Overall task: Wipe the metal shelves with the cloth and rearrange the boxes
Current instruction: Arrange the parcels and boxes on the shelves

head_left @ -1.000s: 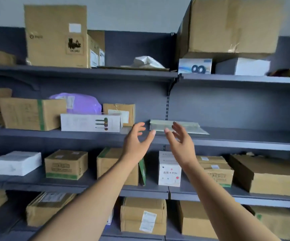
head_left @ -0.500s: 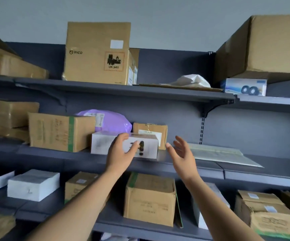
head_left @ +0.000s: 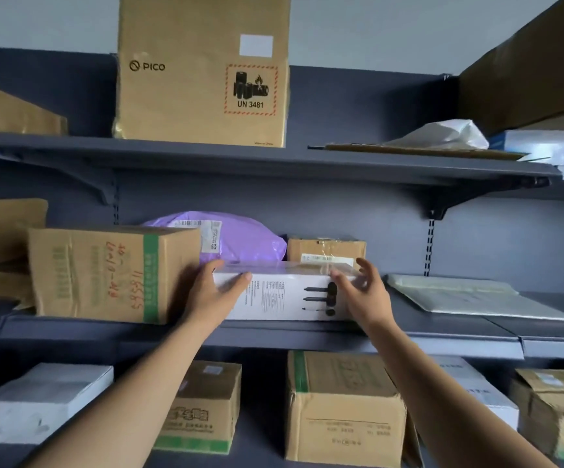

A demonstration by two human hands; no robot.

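Note:
A long white box [head_left: 284,298] with black tool pictures lies on the grey metal middle shelf [head_left: 409,332]. My left hand [head_left: 213,295] grips its left end, thumb on the front face and fingers over the top edge. At the box's right end is my right hand [head_left: 365,295], fingers spread and straight, thumb touching the upper front edge. No cloth is in view.
A brown box with green tape [head_left: 105,275] stands just left of the white box. Behind it are a purple bag [head_left: 247,241] and a small brown box [head_left: 324,249]. A flat pale envelope [head_left: 459,295] lies to the right. A PICO carton [head_left: 203,72] is above, and several boxes sit below.
The view has swung left and closer to the middle shelf. Both hands have reached forward from in front of the shelf to the two ends of the white box.

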